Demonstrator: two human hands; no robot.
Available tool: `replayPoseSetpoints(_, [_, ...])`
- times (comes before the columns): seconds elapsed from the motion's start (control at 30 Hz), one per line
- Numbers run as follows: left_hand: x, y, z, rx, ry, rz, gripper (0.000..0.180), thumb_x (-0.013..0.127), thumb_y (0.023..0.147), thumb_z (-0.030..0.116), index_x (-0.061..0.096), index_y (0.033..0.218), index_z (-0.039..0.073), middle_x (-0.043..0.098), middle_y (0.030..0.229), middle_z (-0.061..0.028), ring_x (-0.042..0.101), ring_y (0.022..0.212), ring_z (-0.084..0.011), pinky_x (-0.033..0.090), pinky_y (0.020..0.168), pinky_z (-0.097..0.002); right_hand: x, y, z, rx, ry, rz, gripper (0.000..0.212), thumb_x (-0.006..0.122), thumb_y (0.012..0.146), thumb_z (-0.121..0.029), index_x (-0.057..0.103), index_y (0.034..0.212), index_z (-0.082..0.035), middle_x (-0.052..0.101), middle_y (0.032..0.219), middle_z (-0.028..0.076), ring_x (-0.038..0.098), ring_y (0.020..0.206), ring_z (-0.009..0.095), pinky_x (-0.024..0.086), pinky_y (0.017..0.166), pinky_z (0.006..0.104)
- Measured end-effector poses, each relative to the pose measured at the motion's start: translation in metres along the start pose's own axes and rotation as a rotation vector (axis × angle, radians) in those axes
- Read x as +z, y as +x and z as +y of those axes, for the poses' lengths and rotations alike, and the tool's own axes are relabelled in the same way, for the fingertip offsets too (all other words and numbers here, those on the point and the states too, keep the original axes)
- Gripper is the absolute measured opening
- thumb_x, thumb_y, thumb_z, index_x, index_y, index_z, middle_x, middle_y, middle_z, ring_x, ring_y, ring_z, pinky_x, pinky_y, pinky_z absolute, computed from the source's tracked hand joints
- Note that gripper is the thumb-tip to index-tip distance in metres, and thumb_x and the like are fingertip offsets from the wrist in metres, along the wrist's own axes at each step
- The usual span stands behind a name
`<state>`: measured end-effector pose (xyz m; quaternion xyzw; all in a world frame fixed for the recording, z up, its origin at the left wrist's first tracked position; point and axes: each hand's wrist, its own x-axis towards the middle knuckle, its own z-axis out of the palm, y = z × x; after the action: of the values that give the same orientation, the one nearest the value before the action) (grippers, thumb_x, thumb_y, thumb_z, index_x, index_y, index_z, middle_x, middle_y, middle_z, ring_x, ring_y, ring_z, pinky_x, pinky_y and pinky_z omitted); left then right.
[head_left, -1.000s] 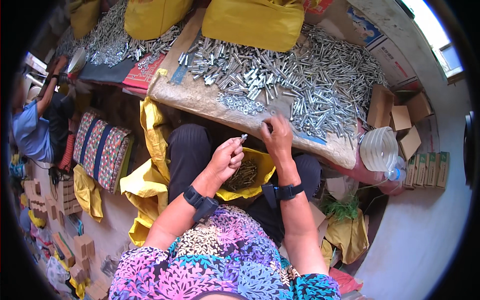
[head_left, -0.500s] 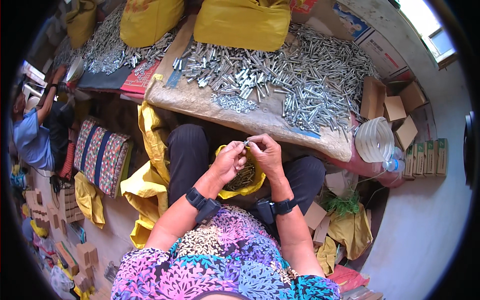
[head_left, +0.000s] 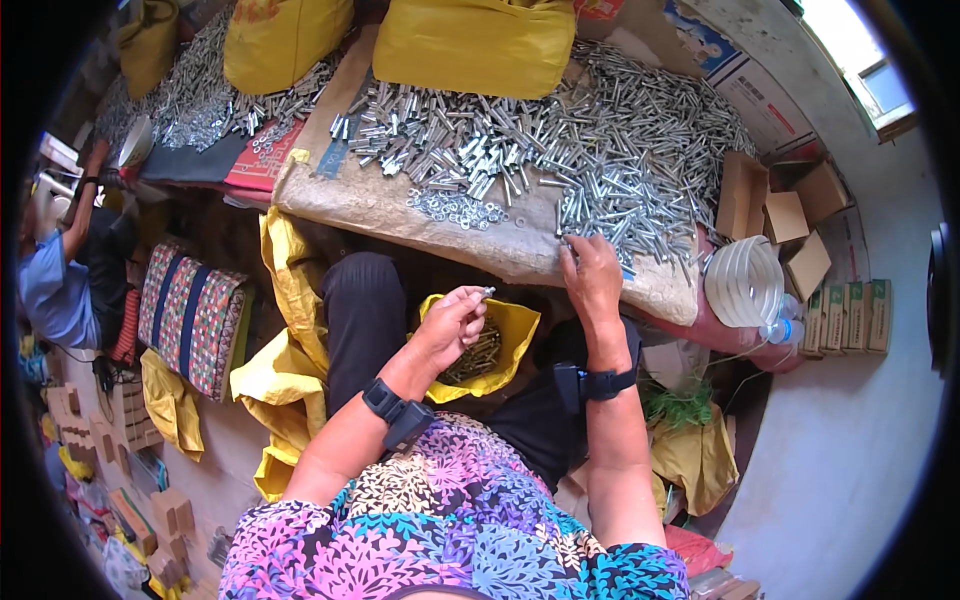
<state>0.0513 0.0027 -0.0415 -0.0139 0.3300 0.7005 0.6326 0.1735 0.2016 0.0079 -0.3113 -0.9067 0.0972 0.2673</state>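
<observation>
pale wall (head_left: 830,450) — bright window (head_left: 845,35)

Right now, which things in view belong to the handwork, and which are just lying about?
Apparently in use:
- small metal piece, held in the left hand
- metal rods, with the right hand at their near edge
- washers
- yellow container of metal parts

Apparently lying about:
- patterned bundle
- open cardboard boxes
- green plant
</observation>
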Motion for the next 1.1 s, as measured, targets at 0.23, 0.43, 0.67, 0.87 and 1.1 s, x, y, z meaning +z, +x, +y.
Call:
replayPoseSetpoints(0.23, [0.0,-0.001,0.002,-0.001,0.023,0.016,0.01,0.05,0.094,0.016,0.051,0.101,0.01,0.05,0.076,0.0016,0.04,0.051,-0.0048,0.032,0.043,-0.0177,0.014,0.004,-0.004,-0.091,-0.224,-0.055,0.018,0.061,0.078,-0.013,0.066,0.095,-0.012,0.051,0.077,0.009,0.054,0.076,0.028,0.044,0.063,0.0405])
replayPoseSetpoints(0.43, [0.002,-0.009,0.002,-0.001,0.014,0.011,0.01,0.051,0.094,0.016,0.051,0.101,0.01,0.05,0.075,0.0019,0.04,0.051,-0.0045,0.032,0.044,-0.0175,0.02,-0.004,0.0,-0.073,-0.152,0.025,0.019,0.057,0.079,-0.009,0.066,0.095,-0.012,0.05,0.077,0.008,0.053,0.078,0.028,0.043,0.065,0.0396])
replayPoseSetpoints(0.67, [0.006,-0.02,0.001,0.009,0.005,0.004,0.01,0.051,0.094,0.017,0.051,0.101,0.01,0.05,0.075,0.002,0.041,0.051,-0.0048,0.032,0.044,-0.0174,0.023,-0.004,0.008,-0.066,-0.142,0.04,0.01,0.061,0.077,-0.011,0.063,0.086,-0.009,0.05,0.08,0.01,0.053,0.08,0.03,0.044,0.068,0.0412])
replayPoseSetpoints(0.87, [0.005,-0.023,-0.002,0.024,-0.021,-0.008,0.007,0.051,0.094,0.017,0.053,0.097,0.011,0.05,0.074,0.0025,0.041,0.051,-0.0047,0.031,0.043,-0.0178,0.014,-0.012,-0.009,-0.039,0.167,0.083,0.015,0.06,0.075,-0.006,0.058,0.09,-0.004,0.054,0.081,0.012,0.055,0.077,0.03,0.046,0.069,0.0391])
replayPoseSetpoints(1.1, [0.011,-0.025,-0.004,0.054,-0.028,0.06,0.007,0.054,0.093,0.019,0.052,0.093,0.012,0.049,0.072,0.0038,0.043,0.051,-0.0049,0.031,0.043,-0.0188,0.009,-0.048,-0.075,0.047,0.817,-0.245,0.014,0.06,0.083,-0.003,0.065,0.096,-0.002,0.061,0.081,0.009,0.06,0.074,0.017,0.047,0.066,0.0264])
